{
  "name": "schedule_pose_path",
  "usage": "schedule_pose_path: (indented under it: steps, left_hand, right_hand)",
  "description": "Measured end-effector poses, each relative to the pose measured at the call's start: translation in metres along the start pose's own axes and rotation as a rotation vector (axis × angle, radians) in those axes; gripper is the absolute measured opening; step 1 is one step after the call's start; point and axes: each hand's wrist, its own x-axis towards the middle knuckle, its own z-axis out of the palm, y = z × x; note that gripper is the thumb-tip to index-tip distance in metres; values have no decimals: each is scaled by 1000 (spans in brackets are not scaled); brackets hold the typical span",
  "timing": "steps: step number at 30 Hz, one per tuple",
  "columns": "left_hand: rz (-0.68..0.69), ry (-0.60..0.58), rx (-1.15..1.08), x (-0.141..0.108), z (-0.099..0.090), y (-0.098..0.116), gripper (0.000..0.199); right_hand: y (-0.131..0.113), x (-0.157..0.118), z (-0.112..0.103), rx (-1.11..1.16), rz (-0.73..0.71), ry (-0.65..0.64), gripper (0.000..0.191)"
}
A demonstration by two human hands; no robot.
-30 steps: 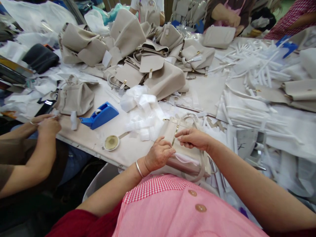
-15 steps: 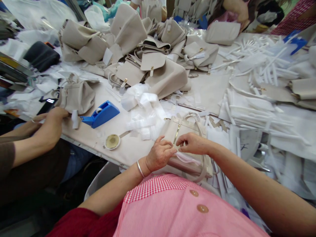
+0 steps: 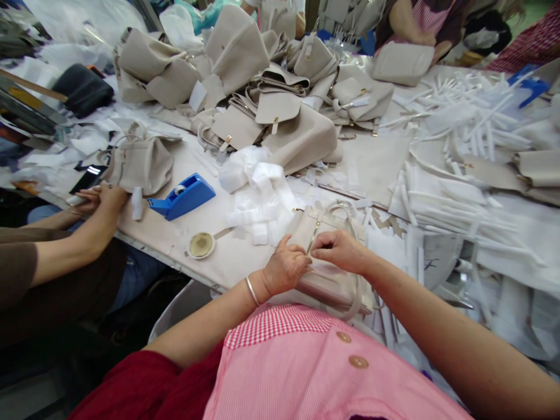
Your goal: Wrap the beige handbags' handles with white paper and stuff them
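Observation:
A beige handbag [image 3: 326, 295] lies in front of me at the table edge, with a gold-toothed zipper [image 3: 314, 233] and a looped handle. My left hand [image 3: 286, 269] is curled against the bag beside the zipper's near end, gripping it there. Close by, my right hand [image 3: 338, 251] has its fingertips pinched together over the zipper; whatever they hold is hidden. The fingertips of both hands almost meet. Pale translucent wrapping shows on the bag below my right hand.
A blue tape dispenser [image 3: 186, 195] and a small round dish [image 3: 202, 245] stand to the left. White wrapping [image 3: 266, 186] lies ahead, before a heap of beige bags [image 3: 301, 137]. White strips [image 3: 455, 198] cover the right. A co-worker's hands [image 3: 102, 198] are at far left.
My right hand's fingers have closed from a loose curl into a pinch, a little nearer my left hand. The view has shifted slightly. The co-worker's hands at left have moved.

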Motion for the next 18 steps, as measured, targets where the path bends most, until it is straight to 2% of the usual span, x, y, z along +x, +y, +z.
schedule_pose_path:
  steps: [5,8,12,18]
  left_hand:
    - [-11,-5,5,2,0,2,19]
    - [-25,0,19,1,-1,4,20]
    - [-16,-12,24,-1,-2,3,21]
    - [-33,-31,14,-2,-1,3,20]
  right_hand:
    - [-8,-3,-13,-183,-69,136,16]
    - [-1,-4,-14,-307,-50,67,23]
    - [5,-4,-7,-352,-54,-6,35]
    - [-5,-6,-4,-364,-165,-79,29]
